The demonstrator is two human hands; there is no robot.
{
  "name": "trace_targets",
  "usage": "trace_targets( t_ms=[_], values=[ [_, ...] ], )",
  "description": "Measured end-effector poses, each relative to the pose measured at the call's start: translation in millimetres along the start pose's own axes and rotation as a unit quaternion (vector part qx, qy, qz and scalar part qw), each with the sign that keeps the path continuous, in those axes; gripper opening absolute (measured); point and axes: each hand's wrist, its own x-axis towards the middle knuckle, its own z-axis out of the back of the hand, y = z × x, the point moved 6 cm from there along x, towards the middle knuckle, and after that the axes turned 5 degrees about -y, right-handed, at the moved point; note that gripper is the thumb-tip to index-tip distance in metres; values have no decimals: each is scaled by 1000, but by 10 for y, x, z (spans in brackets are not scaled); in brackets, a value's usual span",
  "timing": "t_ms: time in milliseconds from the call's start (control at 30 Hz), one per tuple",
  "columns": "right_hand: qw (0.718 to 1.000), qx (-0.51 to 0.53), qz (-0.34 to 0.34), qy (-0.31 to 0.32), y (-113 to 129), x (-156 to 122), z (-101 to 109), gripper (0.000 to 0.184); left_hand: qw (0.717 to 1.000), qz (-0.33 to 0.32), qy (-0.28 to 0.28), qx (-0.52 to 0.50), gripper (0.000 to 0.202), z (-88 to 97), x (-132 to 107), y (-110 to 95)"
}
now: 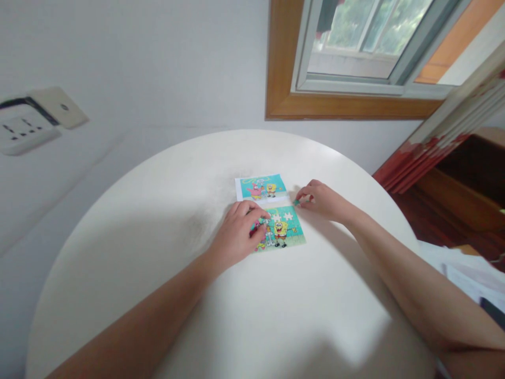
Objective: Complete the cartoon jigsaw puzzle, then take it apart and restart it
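A jigsaw puzzle (pixel 291 238) with a yellow square cartoon figure on teal lies on the white table, with white gaps showing near its upper edge. Over its left part rests my left hand (pixel 239 227), thumb and fingers apart, covering some of the pink figure. Just beyond the puzzle's upper right corner, my right hand (pixel 317 200) pinches a small teal puzzle piece (pixel 296 202) near the tabletop. Behind the puzzle lies a picture card (pixel 261 188) with matching cartoon figures and a white border.
The round white table (pixel 130 226) stands against a white wall with a socket (pixel 26 129) at left. A wood-framed window (pixel 355 108) is behind it. A red and white curtain (pixel 418 155) hangs at right, and papers (pixel 469 273) lie beyond the table's right edge.
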Motion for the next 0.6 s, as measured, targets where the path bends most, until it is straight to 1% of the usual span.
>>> trace_targets(
  t_ms=[300,367,500,600],
  values=[
    [999,29,-11,10,-38,38,-34,16,1000,0,0,1,22,4,3,-5],
    [1000,14,-19,5,-45,30,-28,16,1000,-1,0,3,22,3,4,-6],
    [999,-27,-17,-17,-48,7,14,21,1000,-1,1,5,21,3,2,-6],
    [999,-46,-13,-12,-50,-7,30,21,1000,-1,0,2,21,7,-1,-11]
  ],
)
